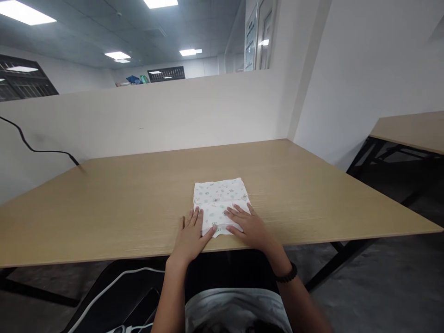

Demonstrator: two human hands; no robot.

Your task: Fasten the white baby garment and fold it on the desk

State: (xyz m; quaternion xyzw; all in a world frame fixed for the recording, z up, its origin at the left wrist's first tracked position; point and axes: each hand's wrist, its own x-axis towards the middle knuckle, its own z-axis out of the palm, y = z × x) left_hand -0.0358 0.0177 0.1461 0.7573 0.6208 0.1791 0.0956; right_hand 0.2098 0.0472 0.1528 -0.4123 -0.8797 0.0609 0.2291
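Observation:
A white piece of cloth-like material with small coloured prints [219, 189] lies flat near the front edge of the table, with a crease across its middle. It looks folded, but I cannot tell what kind of item it is. At its lower left edge rests my left hand [189, 239], fingers stretched out and thumb on the material. My right hand [252, 227] lies flat over its lower right part, fingers spread. Neither hand grips anything. The palms hide the lower corners.
The light wooden table [138, 199] ends at a low white partition [180, 115]. A black cable [45, 151] reaches the table's back left. Below the front edge, a white cable [114, 282] runs beside my lap. Another table [412, 129] stands to the right.

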